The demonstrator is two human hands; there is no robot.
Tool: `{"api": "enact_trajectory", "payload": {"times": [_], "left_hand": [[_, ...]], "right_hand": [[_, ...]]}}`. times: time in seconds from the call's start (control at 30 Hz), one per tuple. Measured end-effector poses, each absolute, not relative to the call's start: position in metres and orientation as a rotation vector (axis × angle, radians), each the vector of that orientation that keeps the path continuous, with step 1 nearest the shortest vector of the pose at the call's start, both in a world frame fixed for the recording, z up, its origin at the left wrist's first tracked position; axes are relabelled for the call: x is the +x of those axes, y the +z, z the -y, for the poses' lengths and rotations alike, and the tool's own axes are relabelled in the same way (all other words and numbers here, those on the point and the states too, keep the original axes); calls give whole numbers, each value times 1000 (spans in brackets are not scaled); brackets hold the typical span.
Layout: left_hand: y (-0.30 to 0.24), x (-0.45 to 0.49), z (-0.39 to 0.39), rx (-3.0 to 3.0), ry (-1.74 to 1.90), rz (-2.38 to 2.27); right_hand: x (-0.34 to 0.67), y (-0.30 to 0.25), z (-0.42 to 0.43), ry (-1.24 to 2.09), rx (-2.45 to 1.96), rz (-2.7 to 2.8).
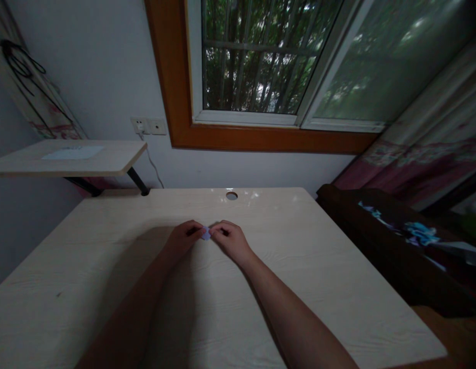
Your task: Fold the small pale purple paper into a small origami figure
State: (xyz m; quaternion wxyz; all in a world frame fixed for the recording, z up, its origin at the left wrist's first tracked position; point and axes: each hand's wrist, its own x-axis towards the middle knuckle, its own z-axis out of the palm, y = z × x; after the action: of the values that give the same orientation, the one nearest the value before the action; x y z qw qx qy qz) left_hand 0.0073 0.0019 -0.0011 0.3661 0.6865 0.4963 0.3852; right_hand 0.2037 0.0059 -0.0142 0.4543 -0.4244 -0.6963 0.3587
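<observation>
Both my hands meet near the middle of a pale wooden desk (pixel 107 266). My left hand (pixel 184 238) and my right hand (pixel 231 239) are closed in pinches on a small pale lilac piece (pixel 206 234), perhaps folded paper, held between the fingertips just above the desk top. Most of the piece is hidden by my fingers. My forearms reach in from the bottom edge.
A round cable hole (pixel 231 195) sits near the desk's far edge. A raised shelf (pixel 68 156) stands at the back left with a wall socket (pixel 148 125) behind. A window (pixel 261 61) fills the wall ahead. Dark furniture (pixel 395 241) and a curtain flank the right.
</observation>
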Motion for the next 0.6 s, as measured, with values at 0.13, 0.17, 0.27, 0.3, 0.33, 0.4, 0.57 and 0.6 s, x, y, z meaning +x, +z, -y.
{"api": "enact_trajectory", "payload": {"times": [0.13,0.17,0.27,0.3,0.33,0.4,0.57,0.6], "left_hand": [[0,8,-2,1775,983,-1270],[1,8,-2,1773,979,-1277],[0,8,-3,1780,966,-1298],[0,8,-3,1784,966,-1301],[-1,8,-3,1788,965,-1299],[-2,8,-3,1788,965,-1290],[-2,7,-1,1816,954,-1284],[-2,7,-1,1822,945,-1280]], "right_hand": [[203,-13,-6,886,-1039,1705],[203,-13,-5,890,-1038,1702],[203,-13,-5,902,-1037,1703],[203,-12,-5,906,-1037,1703],[204,-12,-5,907,-1037,1700],[204,-12,-4,905,-1038,1693],[203,-10,-4,895,-1047,1689],[203,-11,-4,891,-1050,1691]]}}
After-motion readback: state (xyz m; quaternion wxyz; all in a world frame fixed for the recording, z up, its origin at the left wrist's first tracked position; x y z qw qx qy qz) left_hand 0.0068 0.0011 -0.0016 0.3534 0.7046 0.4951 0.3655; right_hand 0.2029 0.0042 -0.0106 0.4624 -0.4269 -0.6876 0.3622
